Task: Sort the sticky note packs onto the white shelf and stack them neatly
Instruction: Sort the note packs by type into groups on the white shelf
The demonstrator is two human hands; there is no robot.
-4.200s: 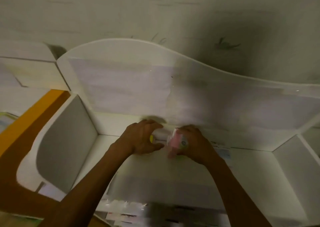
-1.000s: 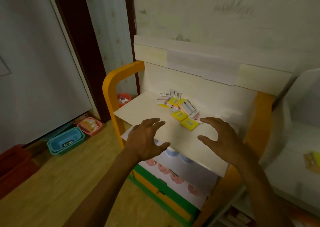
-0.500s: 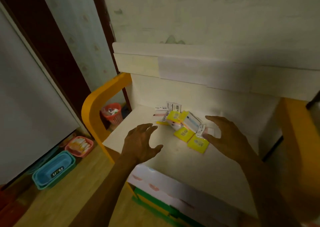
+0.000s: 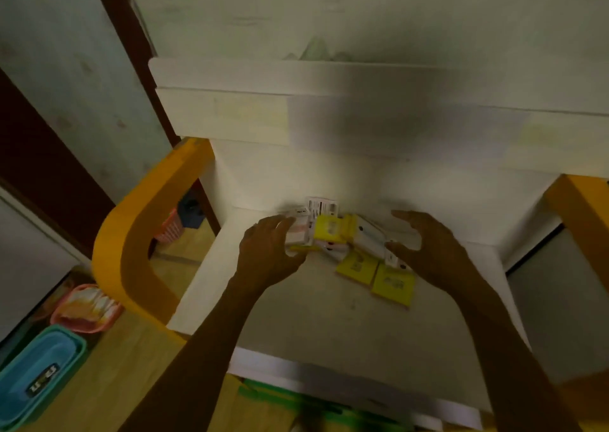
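Dim shelf bears a loose heap of packs. Left hand and right hand, both spread and released, flank it; best to squeeze inward evenly, gathering stragglers first.

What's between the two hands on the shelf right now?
Head view: the loose pile of sticky note packs lies between the left hand and right hand, yellow and white ones jumbled on the white shelf.

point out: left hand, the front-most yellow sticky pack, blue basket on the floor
left hand (image 4: 263, 253), head view, back of the hand.
front-most yellow sticky pack (image 4: 392, 285), head view, middle of its top face.
blue basket (image 4: 43, 370), head view, inner wall.
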